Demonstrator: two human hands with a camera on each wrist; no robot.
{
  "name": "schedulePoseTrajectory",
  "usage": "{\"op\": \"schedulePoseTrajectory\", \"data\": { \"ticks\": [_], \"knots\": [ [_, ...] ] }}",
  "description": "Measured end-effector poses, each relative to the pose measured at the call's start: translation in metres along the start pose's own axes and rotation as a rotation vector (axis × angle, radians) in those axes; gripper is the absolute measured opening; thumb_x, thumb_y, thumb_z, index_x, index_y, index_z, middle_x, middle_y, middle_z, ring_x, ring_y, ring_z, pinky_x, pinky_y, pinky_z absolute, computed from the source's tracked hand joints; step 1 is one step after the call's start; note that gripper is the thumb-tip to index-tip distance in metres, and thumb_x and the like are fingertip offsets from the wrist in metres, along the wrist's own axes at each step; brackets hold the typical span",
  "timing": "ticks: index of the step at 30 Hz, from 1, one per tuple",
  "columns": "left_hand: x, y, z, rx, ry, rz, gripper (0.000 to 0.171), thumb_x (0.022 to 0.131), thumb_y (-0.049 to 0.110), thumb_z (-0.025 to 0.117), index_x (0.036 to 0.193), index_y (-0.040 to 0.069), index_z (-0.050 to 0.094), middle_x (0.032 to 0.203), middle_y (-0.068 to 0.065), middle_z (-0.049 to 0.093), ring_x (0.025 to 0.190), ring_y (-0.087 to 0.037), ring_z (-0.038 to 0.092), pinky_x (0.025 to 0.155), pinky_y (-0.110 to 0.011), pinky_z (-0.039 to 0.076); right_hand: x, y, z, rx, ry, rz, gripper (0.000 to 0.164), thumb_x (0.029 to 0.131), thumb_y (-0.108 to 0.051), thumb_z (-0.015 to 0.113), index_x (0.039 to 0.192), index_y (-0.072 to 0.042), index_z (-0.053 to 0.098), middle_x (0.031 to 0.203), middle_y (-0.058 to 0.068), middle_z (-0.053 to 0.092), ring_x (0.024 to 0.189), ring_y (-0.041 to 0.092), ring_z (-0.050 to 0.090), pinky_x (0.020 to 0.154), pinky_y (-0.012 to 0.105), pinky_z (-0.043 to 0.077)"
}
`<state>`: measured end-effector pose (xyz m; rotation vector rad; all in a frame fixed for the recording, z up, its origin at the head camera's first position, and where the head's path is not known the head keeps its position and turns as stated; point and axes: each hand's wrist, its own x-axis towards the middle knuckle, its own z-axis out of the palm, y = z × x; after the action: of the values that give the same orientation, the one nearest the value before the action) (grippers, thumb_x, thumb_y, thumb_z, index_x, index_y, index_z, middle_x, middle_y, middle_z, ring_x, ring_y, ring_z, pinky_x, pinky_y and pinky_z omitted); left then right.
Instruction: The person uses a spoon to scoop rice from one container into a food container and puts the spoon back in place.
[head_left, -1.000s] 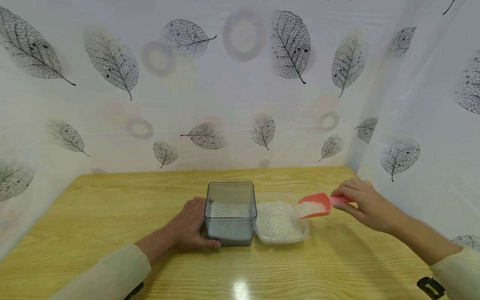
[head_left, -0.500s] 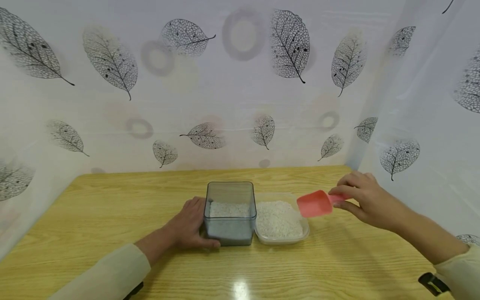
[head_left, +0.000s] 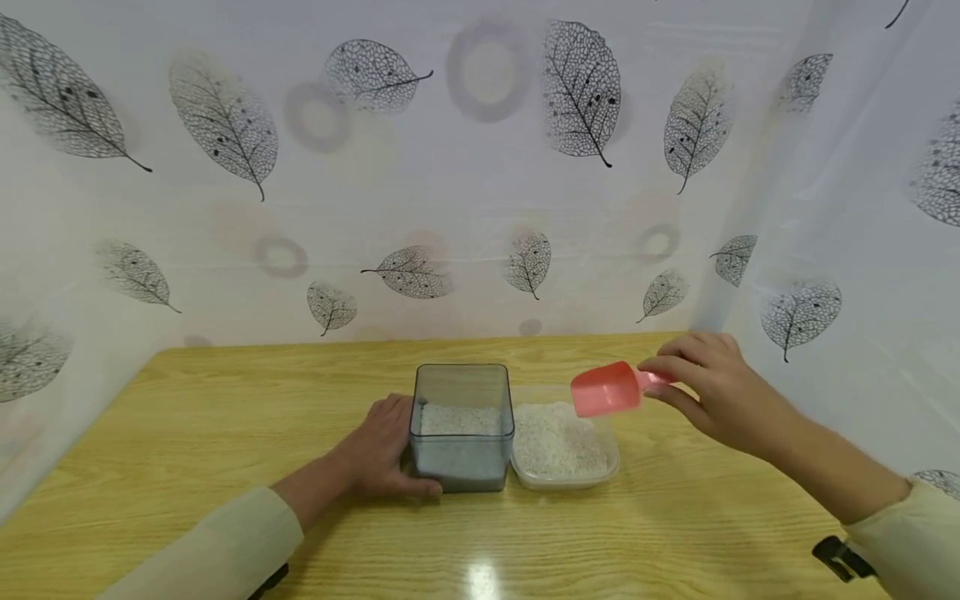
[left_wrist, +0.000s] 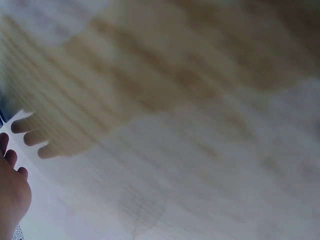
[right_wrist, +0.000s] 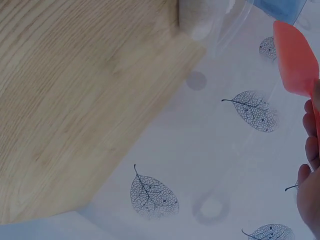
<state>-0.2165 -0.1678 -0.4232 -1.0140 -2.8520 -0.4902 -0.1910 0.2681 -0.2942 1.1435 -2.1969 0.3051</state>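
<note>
My left hand (head_left: 382, 454) rests against the left side of a clear grey square container (head_left: 461, 462), its thumb along the front bottom. White grains (head_left: 459, 419) lie inside, well below the rim. Directly to the right stands a low clear plastic tub (head_left: 562, 482) heaped with white grains (head_left: 555, 442). My right hand (head_left: 708, 387) pinches the handle of a pinkish-red scoop (head_left: 606, 390), held tilted above the tub's back right part. No grains show in the scoop. The right wrist view has the scoop (right_wrist: 296, 57) at its right edge. Left fingertips (left_wrist: 11, 157) show at the left wrist view's edge.
Both containers stand on a light wood-grain table (head_left: 247, 400). A white sheet (head_left: 480, 183) printed with dark leaves hangs behind the table's far edge and along both sides.
A second ago the scoop held white grains; half a second ago it showed none. Since then my right hand has lifted it and moved it left over the tub. The left hand stays put.
</note>
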Motion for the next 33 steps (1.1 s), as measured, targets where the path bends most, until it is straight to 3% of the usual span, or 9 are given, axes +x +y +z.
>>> {"op": "schedulePoseTrajectory", "data": {
  "ticks": [7,17,23,28,33],
  "knots": [
    [0.0,-0.002,0.001,0.001,0.008,0.005,0.118,0.069,0.085,0.064,0.149,0.003,0.035,0.142,-0.013,0.048,0.131,-0.028,0.042,0.114,-0.051,0.032,0.025,-0.012,0.013,0.035,0.099,-0.007,0.048,0.102,-0.049,0.047,0.098,-0.009,0.073,0.093,0.0,0.065,0.087,0.018,0.05,0.08,0.035,0.032],
    [0.001,-0.002,0.002,-0.01,-0.003,0.001,0.118,0.068,0.085,0.064,0.149,0.004,0.034,0.144,-0.012,0.047,0.132,-0.028,0.041,0.114,-0.05,0.031,0.056,-0.041,0.034,0.106,0.064,0.056,0.046,0.102,-0.049,0.045,0.101,-0.011,0.072,0.096,-0.002,0.064,0.088,0.016,0.048,0.077,0.037,0.032],
    [0.001,-0.002,0.001,-0.008,-0.012,-0.007,0.119,0.068,0.086,0.063,0.15,0.005,0.034,0.144,-0.011,0.047,0.132,-0.026,0.041,0.115,-0.049,0.031,0.071,-0.055,0.048,0.092,-0.004,0.023,0.043,0.101,-0.049,0.047,0.1,-0.014,0.072,0.093,-0.003,0.06,0.088,0.015,0.046,0.076,0.036,0.029],
    [0.001,-0.002,0.001,-0.018,-0.021,-0.019,0.118,0.068,0.087,0.062,0.149,0.006,0.033,0.144,-0.01,0.046,0.132,-0.026,0.04,0.115,-0.048,0.03,0.083,-0.064,0.056,0.068,-0.115,0.02,0.02,0.092,-0.034,0.069,0.1,-0.016,0.071,0.093,-0.003,0.056,0.088,0.015,0.042,0.076,0.036,0.027],
    [0.0,-0.002,0.001,-0.016,-0.034,-0.027,0.117,0.069,0.087,0.061,0.149,0.006,0.033,0.145,-0.011,0.045,0.133,-0.026,0.039,0.116,-0.047,0.029,0.098,-0.075,0.061,0.055,-0.238,0.037,0.017,0.089,-0.032,0.073,0.1,-0.018,0.071,0.094,-0.004,0.054,0.09,0.015,0.04,0.077,0.035,0.026]
  ]
}}
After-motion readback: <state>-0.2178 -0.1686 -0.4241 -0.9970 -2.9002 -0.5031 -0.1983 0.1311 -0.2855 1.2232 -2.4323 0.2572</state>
